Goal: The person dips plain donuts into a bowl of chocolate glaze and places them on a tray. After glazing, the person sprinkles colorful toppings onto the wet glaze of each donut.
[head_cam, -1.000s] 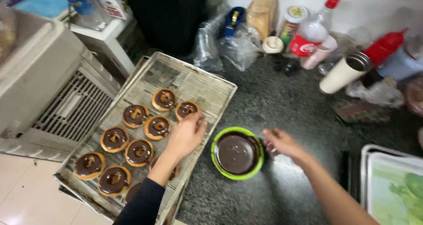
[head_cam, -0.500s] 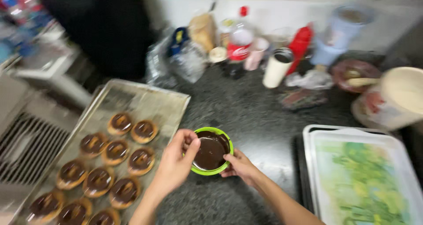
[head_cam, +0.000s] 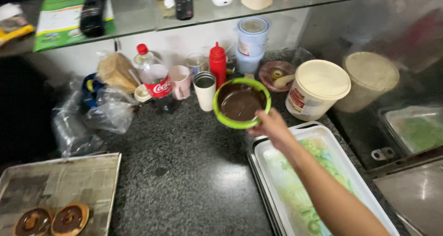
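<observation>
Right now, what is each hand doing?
Left hand: not in view.
Right hand: closed on the rim of the green bowl of chocolate glaze, holding it above the dark counter.

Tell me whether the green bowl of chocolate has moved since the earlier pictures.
Yes. The green bowl of chocolate has left its spot beside the newspaper-lined doughnut tray; the right hand holds it up near the red squeeze bottle.
</observation>
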